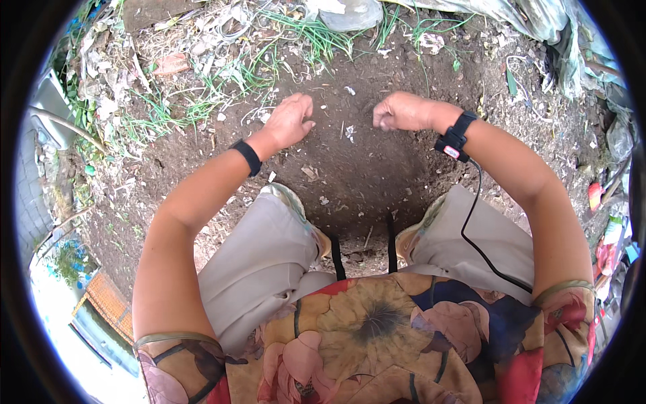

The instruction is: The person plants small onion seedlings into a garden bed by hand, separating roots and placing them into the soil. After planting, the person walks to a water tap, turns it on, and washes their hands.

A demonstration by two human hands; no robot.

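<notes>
Both of my hands hover over bare brown soil (348,166) in front of my knees. My left hand (290,120) has loosely curled fingers, its thumb stands apart from them, and nothing shows between. Across from it, my right hand (401,111) is curled with its fingertips turned down and inward. Its fingertips are blurred, and whether they hold anything small is hidden. Pale scraps (350,132) lie on the soil between the hands. Green grass-like shoots (199,108) grow beyond my left hand.
More thin green shoots (323,38) stand at the far side, near a greyish rounded object (352,14). Crumpled plastic sheeting (535,20) borders the far right. A reddish brick piece (171,64) lies among litter at the far left. A black cable (469,217) hangs from my right wristband (456,136).
</notes>
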